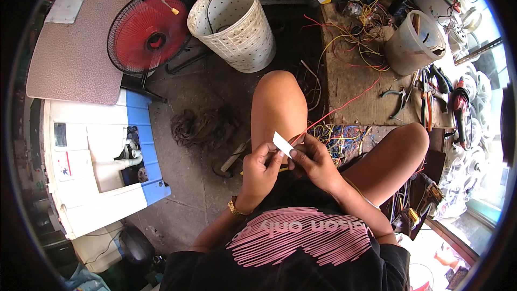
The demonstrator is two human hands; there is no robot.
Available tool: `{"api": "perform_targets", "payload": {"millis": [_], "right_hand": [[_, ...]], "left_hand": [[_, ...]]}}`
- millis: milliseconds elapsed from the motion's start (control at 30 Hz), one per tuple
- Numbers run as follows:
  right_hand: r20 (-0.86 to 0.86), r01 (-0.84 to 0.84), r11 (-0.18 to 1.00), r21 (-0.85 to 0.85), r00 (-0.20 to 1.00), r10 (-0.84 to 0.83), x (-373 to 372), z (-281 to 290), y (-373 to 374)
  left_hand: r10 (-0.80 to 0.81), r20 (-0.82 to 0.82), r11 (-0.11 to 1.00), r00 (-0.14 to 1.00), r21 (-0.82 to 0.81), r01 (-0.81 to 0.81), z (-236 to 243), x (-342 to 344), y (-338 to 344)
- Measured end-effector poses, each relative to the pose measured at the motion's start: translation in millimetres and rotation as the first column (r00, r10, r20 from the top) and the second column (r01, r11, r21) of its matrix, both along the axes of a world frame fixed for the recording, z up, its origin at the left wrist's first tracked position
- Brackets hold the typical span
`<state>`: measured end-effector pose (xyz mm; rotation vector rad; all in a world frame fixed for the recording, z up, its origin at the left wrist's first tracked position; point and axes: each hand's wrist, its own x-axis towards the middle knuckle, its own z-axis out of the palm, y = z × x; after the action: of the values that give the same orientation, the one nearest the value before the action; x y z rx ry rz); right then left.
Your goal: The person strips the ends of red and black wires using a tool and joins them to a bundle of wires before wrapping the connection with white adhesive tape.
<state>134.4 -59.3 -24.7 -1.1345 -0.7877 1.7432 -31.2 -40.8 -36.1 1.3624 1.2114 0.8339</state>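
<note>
A small white strip, like a piece of tape or paper, is pinched between both my hands above my lap. My left hand, with a gold bracelet at the wrist, holds its lower end with fingertips. My right hand grips it from the right, and a thin red wire runs from that hand up to the wooden board. My bare knees rise to either side of the hands.
A white perforated basket and a red fan stand ahead on the floor. A white and blue appliance lies left. The board at right carries tangled coloured wires, a white bucket, pliers and hand tools.
</note>
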Motion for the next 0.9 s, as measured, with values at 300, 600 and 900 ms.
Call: {"api": "perform_targets", "payload": {"millis": [300,600,900], "right_hand": [[-0.045,0.030,0.999,0.013,0.999,-0.029,-2.6,-5.0,-1.5],[-0.028,0.034,0.999,0.031,0.999,-0.034,-4.7,-14.2,-4.4],[-0.022,0.160,0.983,-0.085,0.986,-0.163,25.0,-20.4,0.6]], "left_hand": [[0.007,-0.026,1.000,1.000,0.004,-0.007,3.7,0.9,-0.9],[-0.002,-0.056,1.000,0.998,0.001,0.002,12.8,-1.2,-4.0],[-0.060,-0.079,0.996,0.995,-0.077,0.054,12.8,-12.6,-9.5]]}}
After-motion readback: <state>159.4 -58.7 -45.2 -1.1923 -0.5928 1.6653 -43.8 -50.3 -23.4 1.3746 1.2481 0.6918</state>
